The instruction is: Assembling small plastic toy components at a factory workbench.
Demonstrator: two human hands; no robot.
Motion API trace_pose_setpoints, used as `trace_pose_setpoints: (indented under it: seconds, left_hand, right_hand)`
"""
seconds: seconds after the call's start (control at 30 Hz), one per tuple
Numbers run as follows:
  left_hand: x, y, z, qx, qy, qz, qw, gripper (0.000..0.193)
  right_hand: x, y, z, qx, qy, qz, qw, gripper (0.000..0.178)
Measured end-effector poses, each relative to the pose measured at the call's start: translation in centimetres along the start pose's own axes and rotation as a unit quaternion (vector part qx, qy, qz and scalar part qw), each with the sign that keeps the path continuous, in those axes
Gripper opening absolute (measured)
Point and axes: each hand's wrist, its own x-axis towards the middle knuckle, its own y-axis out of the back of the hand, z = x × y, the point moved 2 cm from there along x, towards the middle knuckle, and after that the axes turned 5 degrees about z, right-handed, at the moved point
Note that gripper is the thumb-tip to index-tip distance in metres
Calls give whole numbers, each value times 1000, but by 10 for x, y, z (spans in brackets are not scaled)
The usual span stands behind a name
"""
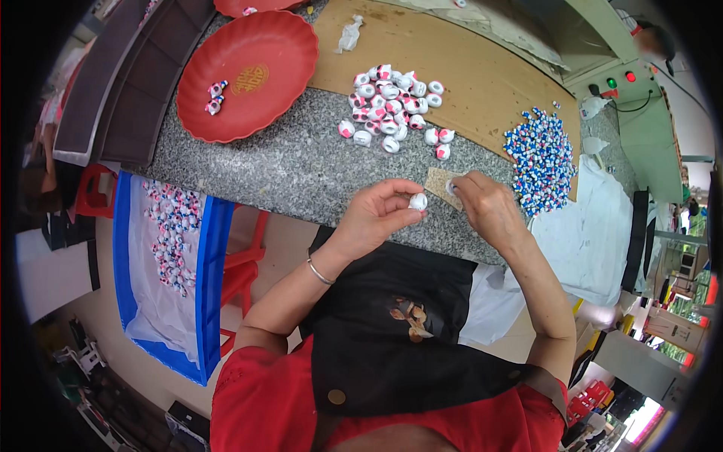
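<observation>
My left hand (371, 215) pinches a small white hollow plastic piece (418, 201) between thumb and forefinger, above the counter's front edge. Just right of it, my right hand (491, 209) has its fingers closed at a small tan rough pad (437, 181). A bit of something white shows at those fingertips; my fingers hide most of it. Beyond both hands lies a pile of white round pieces with pink and black patches (388, 105). Three similar pieces (440, 138) sit close together at its near right.
Small blue-and-white parts (539, 162) are heaped at the right, on brown cardboard (459, 90). A red scalloped tray (279, 64) at the left holds a few finished-looking pieces. Below it stands a blue bin (211, 286) with many small figures. Crumpled white tissue (349, 35) lies farther back.
</observation>
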Motion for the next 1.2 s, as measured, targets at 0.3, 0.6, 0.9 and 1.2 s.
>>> trace_pose_setpoints:
  seconds: [0.3, 0.6, 0.9, 1.2]
  left_hand:
    - [15, -22, -5, 201, -160, 54, 965, 33]
    - [9, -36, -5, 246, -174, -40, 953, 32]
    - [10, -39, -13, 83, 76, -100, 989, 30]
    - [23, -27, -19, -111, 170, -78, 976, 39]
  right_hand:
    - [-24, 6, -11, 282, -223, 137, 923, 17]
    - [-46, -1, -22, 506, -297, 105, 803, 13]
    - [-47, 12, -28, 364, -151, 120, 911, 12]
    - [-66, 8, 13, 356, -278, 183, 873, 17]
